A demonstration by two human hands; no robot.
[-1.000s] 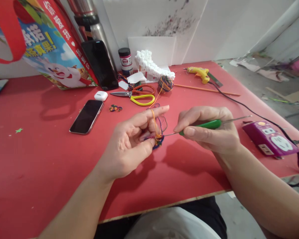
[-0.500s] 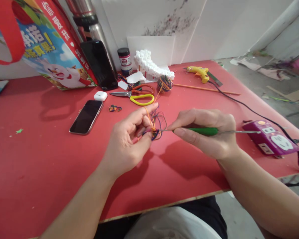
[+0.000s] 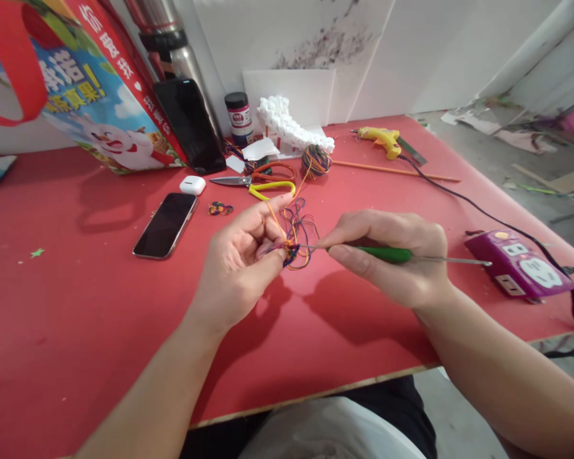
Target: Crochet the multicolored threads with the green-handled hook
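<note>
My left hand pinches a small multicoloured crochet piece between thumb and fingers, above the red table. An orange strand of yarn passes over its raised index finger and runs back to a yarn ball. Loose dark and orange strands hang in loops beside the piece. My right hand is closed on a crochet hook with a green handle. The hook's thin left tip meets the crochet piece; its other metal end points right. Whether the tip is inside a stitch I cannot tell.
Scissors, a phone, a white earphone case and a small crocheted scrap lie behind and left. A yellow glue gun trails its cable past a purple power socket. A gift bag stands back left.
Both hands have shifted slightly left with the crochet piece and the hook. My left index finger has moved left, showing more of the loose yarn loops. The hook's right end has tipped lower.
</note>
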